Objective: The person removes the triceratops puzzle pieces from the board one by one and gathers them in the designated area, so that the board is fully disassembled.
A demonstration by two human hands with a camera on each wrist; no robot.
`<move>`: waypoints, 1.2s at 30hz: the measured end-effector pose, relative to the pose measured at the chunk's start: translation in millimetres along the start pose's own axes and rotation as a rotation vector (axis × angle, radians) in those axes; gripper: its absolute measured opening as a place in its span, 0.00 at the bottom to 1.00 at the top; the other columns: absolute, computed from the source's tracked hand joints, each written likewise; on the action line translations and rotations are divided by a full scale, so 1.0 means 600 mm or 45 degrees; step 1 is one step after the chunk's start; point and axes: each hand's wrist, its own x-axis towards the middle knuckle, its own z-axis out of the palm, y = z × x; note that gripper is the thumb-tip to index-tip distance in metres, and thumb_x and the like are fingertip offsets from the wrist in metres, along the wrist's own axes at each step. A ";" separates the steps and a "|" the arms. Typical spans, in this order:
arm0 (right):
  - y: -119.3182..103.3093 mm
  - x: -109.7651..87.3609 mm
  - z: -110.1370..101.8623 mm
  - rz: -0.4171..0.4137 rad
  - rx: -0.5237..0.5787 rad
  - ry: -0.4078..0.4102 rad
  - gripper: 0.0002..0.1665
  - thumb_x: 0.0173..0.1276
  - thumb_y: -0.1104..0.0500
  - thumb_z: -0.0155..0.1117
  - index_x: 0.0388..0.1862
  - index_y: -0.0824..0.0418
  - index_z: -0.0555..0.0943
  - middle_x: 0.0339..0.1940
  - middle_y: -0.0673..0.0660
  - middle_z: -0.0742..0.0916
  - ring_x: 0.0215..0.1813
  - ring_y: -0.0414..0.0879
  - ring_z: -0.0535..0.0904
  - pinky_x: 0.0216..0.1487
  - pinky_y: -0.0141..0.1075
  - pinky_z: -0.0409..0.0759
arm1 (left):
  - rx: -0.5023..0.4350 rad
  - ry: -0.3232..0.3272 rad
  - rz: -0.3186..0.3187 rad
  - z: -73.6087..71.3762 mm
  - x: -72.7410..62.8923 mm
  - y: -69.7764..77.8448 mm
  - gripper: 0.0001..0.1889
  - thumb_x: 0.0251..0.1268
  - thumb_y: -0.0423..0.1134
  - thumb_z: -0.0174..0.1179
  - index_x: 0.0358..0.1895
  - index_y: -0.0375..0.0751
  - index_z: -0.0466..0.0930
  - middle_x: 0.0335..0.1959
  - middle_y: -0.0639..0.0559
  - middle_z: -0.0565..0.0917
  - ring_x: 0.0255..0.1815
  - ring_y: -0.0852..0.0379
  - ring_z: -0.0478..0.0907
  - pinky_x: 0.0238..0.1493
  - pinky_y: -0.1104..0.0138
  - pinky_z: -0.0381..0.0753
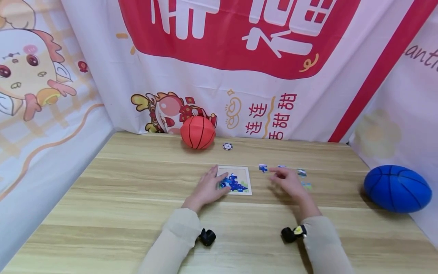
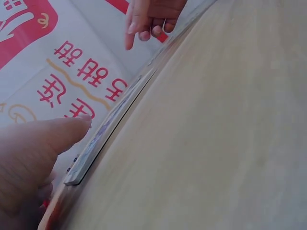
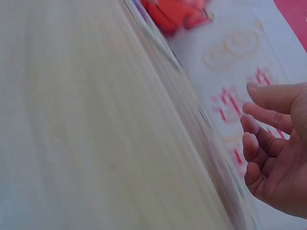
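A white-framed jigsaw puzzle tray (image 1: 249,182) lies on the table, partly filled with blue joined pieces (image 1: 234,183). My left hand (image 1: 208,186) rests at its left side, fingers along the edge and thumb reaching over the near part. In the left wrist view the thumb (image 2: 67,134) is extended beside the tray's thin edge (image 2: 76,177). To the tray's right, my right hand (image 1: 288,182) points its index finger toward a loose blue puzzle piece (image 1: 263,168). The right wrist view shows the right hand (image 3: 278,143) with fingers loosely bent and nothing held.
More loose pieces, among them a dark one (image 1: 301,172) and a green one (image 1: 307,186), lie around the right hand. A poker chip (image 1: 227,146) and a red ball (image 1: 197,132) sit at the back. A blue ball (image 1: 397,188) stands far right. Printed cloth (image 1: 205,80) hangs behind the table.
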 end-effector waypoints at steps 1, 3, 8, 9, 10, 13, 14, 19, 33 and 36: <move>-0.007 0.005 0.012 0.002 0.015 -0.018 0.19 0.58 0.64 0.59 0.49 0.69 0.73 0.31 0.59 0.78 0.33 0.49 0.71 0.33 0.36 0.71 | 0.002 -0.002 -0.002 -0.002 -0.001 -0.002 0.30 0.55 0.57 0.51 0.61 0.51 0.63 0.66 0.41 0.46 0.66 0.48 0.39 0.62 0.55 0.41; -0.020 0.015 0.037 -0.019 0.058 -0.044 0.20 0.57 0.64 0.59 0.48 0.70 0.74 0.30 0.58 0.78 0.33 0.49 0.72 0.34 0.36 0.71 | 0.006 -0.023 -0.011 -0.005 -0.003 -0.005 0.30 0.55 0.58 0.51 0.61 0.51 0.63 0.66 0.42 0.47 0.66 0.49 0.39 0.62 0.55 0.41; -0.055 0.031 0.088 -0.042 0.104 -0.060 0.19 0.55 0.64 0.61 0.47 0.69 0.75 0.30 0.57 0.78 0.34 0.48 0.71 0.35 0.36 0.71 | 0.032 -0.051 -0.005 -0.005 -0.004 -0.009 0.30 0.55 0.59 0.50 0.61 0.52 0.63 0.66 0.42 0.46 0.66 0.49 0.40 0.62 0.55 0.40; -0.060 0.034 0.096 -0.049 0.088 -0.063 0.19 0.55 0.63 0.61 0.46 0.68 0.75 0.30 0.57 0.78 0.34 0.48 0.71 0.35 0.36 0.71 | 0.034 -0.047 -0.003 -0.005 -0.004 -0.010 0.30 0.55 0.59 0.50 0.61 0.52 0.63 0.66 0.42 0.47 0.66 0.49 0.40 0.62 0.55 0.40; -0.064 0.036 0.104 -0.041 0.068 -0.071 0.19 0.55 0.63 0.62 0.46 0.67 0.76 0.30 0.56 0.78 0.34 0.48 0.71 0.35 0.36 0.71 | 0.036 -0.045 -0.001 -0.004 -0.004 -0.010 0.30 0.55 0.59 0.50 0.61 0.52 0.63 0.66 0.43 0.47 0.66 0.49 0.40 0.62 0.55 0.40; -0.068 0.040 0.126 -0.058 0.004 -0.103 0.18 0.55 0.62 0.62 0.46 0.66 0.76 0.30 0.55 0.79 0.33 0.47 0.72 0.34 0.36 0.72 | 0.048 -0.038 0.003 -0.004 -0.005 -0.011 0.31 0.54 0.60 0.49 0.61 0.53 0.63 0.66 0.43 0.47 0.66 0.49 0.40 0.62 0.55 0.40; -0.068 0.041 0.132 -0.050 -0.026 -0.111 0.18 0.55 0.62 0.62 0.46 0.65 0.76 0.30 0.54 0.79 0.34 0.46 0.72 0.35 0.36 0.73 | 0.051 -0.033 0.009 -0.004 -0.006 -0.011 0.31 0.54 0.60 0.49 0.61 0.52 0.63 0.66 0.42 0.47 0.66 0.49 0.41 0.62 0.55 0.40; -0.060 0.042 0.152 -0.059 -0.180 -0.125 0.20 0.53 0.62 0.64 0.47 0.63 0.77 0.33 0.53 0.77 0.37 0.46 0.71 0.39 0.38 0.71 | 0.065 -0.005 0.030 -0.003 -0.008 -0.011 0.31 0.54 0.60 0.50 0.61 0.50 0.63 0.66 0.41 0.48 0.65 0.47 0.42 0.61 0.54 0.41; -0.062 0.037 0.165 -0.072 -0.256 -0.081 0.17 0.54 0.63 0.63 0.44 0.62 0.77 0.32 0.53 0.74 0.35 0.46 0.67 0.38 0.39 0.69 | 0.086 -0.012 0.028 0.000 -0.009 -0.010 0.30 0.55 0.59 0.49 0.61 0.51 0.63 0.66 0.42 0.48 0.66 0.48 0.41 0.62 0.55 0.40; -0.062 0.037 0.167 -0.069 -0.264 -0.067 0.16 0.54 0.63 0.63 0.44 0.62 0.77 0.32 0.53 0.73 0.36 0.47 0.67 0.38 0.39 0.69 | 0.089 -0.017 0.026 0.000 -0.009 -0.010 0.30 0.55 0.59 0.49 0.61 0.51 0.63 0.66 0.42 0.48 0.66 0.49 0.41 0.62 0.55 0.40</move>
